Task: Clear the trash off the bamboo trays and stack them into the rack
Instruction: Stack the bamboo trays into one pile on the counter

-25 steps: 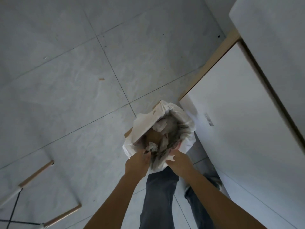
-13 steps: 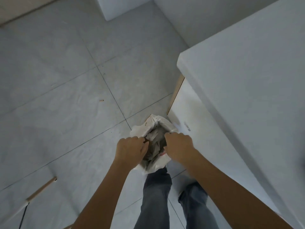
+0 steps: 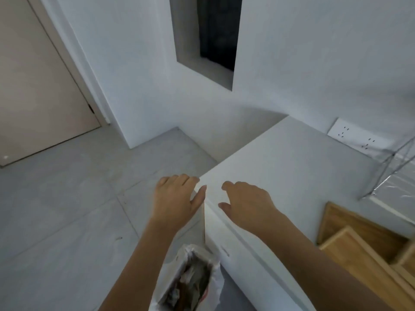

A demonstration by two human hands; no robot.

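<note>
Bamboo trays (image 3: 368, 248) lie on the white table (image 3: 292, 176) at the right, overlapping one another, and I see no trash on them. A wire rack (image 3: 390, 167) stands behind them at the right edge, only partly in view. On the floor below the table corner sits a bin lined with a white bag (image 3: 190, 281), with crumpled trash inside. My left hand (image 3: 177, 198) hovers by the table corner, fingers apart and holding nothing. My right hand (image 3: 244, 203) is over the table's near edge, also empty with fingers spread.
Grey floor tiles (image 3: 67, 209) stretch to the left. A beige door (image 3: 38, 86) is at the far left, and a white wall with a dark recess (image 3: 215, 32) lies ahead. A white socket panel (image 3: 357, 135) is on the wall behind the table.
Both hands let go of the bin bag and rose to table height. My view lifted from the floor to the table, bringing the trays and rack into sight.
</note>
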